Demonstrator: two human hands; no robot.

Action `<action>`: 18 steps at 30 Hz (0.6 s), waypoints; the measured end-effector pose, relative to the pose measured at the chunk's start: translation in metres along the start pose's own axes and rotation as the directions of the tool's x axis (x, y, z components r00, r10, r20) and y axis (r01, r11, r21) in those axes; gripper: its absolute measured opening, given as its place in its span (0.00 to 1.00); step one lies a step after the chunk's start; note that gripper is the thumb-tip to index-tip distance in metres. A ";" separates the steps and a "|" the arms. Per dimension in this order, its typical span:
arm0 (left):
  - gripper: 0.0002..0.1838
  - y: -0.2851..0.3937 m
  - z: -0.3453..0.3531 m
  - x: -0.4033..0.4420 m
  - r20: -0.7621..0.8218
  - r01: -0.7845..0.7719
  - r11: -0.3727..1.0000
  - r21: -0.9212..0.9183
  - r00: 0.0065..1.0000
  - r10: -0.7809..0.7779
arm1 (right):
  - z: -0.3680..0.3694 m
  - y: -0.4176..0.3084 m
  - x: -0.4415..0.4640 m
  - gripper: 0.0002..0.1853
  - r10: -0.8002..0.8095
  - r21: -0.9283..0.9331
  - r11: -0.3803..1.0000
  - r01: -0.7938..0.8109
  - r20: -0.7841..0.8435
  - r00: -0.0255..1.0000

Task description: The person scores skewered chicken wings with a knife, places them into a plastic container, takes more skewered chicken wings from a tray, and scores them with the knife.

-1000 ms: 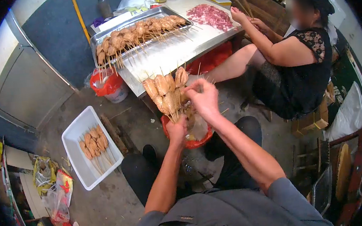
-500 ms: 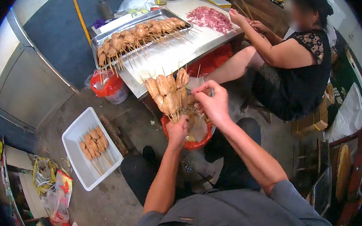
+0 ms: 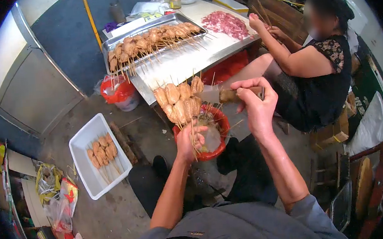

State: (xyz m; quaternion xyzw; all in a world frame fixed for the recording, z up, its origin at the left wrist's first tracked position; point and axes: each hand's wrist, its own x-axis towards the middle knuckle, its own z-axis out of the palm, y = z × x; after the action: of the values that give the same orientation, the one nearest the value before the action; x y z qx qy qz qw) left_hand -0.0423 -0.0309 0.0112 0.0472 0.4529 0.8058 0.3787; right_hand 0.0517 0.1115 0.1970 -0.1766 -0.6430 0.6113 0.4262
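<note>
In my left hand (image 3: 191, 142) I hold the sticks of several meat skewers (image 3: 180, 109), fanned upright with light-brown pieces that look like chicken wings. My left fingers are partly loosened around the sticks. My right hand (image 3: 260, 106) is closed on the brown handle of a knife (image 3: 233, 96); its flat greyish blade points left, close beside the rightmost skewer. Whether the blade touches the meat I cannot tell. Below both hands stands a red-lined bucket (image 3: 223, 119) with wet, pale contents that are hard to make out.
A metal tray (image 3: 111, 45) piled with skewers stands on the table (image 3: 151, 79), near raw sliced meat (image 3: 225, 24). At left, a white bin (image 3: 83, 167) holds more skewers (image 3: 103, 151). Another red-lined bucket (image 3: 115, 87) is by the table. A seated person (image 3: 309, 59) at right holds sticks.
My right hand has moved right and slightly up, and the knife now shows in it. The left fingers have loosened somewhat around the sticks. The seated person has hardly moved.
</note>
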 end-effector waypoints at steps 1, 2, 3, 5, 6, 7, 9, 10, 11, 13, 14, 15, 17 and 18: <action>0.24 0.000 0.000 -0.001 -0.006 -0.001 1.000 0.002 1.000 0.001 | 0.003 0.000 0.000 0.03 0.000 0.002 1.000 0.000 0.000 1.000; 0.24 -0.001 0.000 -0.001 -0.006 -0.001 1.000 0.003 1.000 0.001 | 0.007 -0.001 0.000 0.03 -0.001 0.018 1.000 0.001 0.002 1.000; 0.23 -0.004 -0.001 -0.001 -0.024 -0.019 1.000 0.013 1.000 0.020 | 0.010 -0.001 0.000 0.03 -0.002 0.033 0.999 0.002 0.005 1.000; 0.22 -0.009 -0.005 -0.001 -0.043 -0.036 0.999 0.023 0.998 0.037 | 0.014 0.002 0.002 0.03 -0.013 0.022 1.000 0.012 0.010 1.000; 0.20 -0.009 -0.004 -0.001 -0.077 -0.053 0.997 0.051 0.995 0.056 | 0.017 0.003 0.004 0.03 -0.024 0.011 1.000 0.023 0.015 1.000; 0.18 -0.009 -0.004 -0.002 -0.112 -0.069 0.995 0.079 0.991 0.078 | 0.019 0.005 0.005 0.03 -0.037 -0.004 0.999 0.037 0.019 0.999; 0.16 -0.008 0.001 -0.004 -0.133 -0.071 0.992 0.104 0.987 0.084 | 0.024 0.009 0.009 0.03 -0.061 -0.012 0.998 0.061 0.034 0.998; 0.13 -0.006 0.003 -0.005 -0.152 -0.068 0.989 0.129 0.984 0.088 | 0.027 0.010 0.011 0.03 -0.083 -0.023 0.996 0.085 0.045 0.996; 0.13 -0.007 0.002 -0.005 -0.154 -0.069 0.989 0.128 0.984 0.089 | 0.030 0.012 0.012 0.03 -0.083 -0.023 0.996 0.085 0.047 0.995; 0.14 -0.011 -0.002 -0.002 -0.142 -0.095 0.985 0.146 0.983 0.116 | 0.036 0.013 0.013 0.03 -0.090 -0.015 0.996 0.091 0.048 0.995; 0.14 -0.012 -0.004 -0.001 -0.143 -0.096 0.985 0.144 0.983 0.117 | 0.038 0.013 0.014 0.03 -0.091 -0.015 0.996 0.091 0.050 0.995; 0.14 -0.013 -0.005 0.000 -0.139 -0.108 0.984 0.140 0.982 0.128 | 0.040 0.014 0.015 0.03 -0.069 -0.020 0.997 0.070 0.051 0.996; 0.14 -0.016 -0.008 0.002 -0.136 -0.119 0.984 0.134 0.981 0.138 | 0.043 0.015 0.016 0.03 -0.047 -0.026 0.998 0.048 0.053 0.997; 0.15 -0.016 -0.008 0.003 -0.128 -0.122 0.981 0.150 0.982 0.142 | 0.044 0.016 0.016 0.02 -0.043 -0.051 0.998 0.045 0.046 0.998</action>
State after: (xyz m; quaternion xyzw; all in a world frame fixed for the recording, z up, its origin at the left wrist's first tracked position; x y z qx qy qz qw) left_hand -0.0386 -0.0301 -0.0063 0.0479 0.5301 0.7962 0.2876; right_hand 0.0040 0.0989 0.1920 -0.1598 -0.6718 0.5885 0.4205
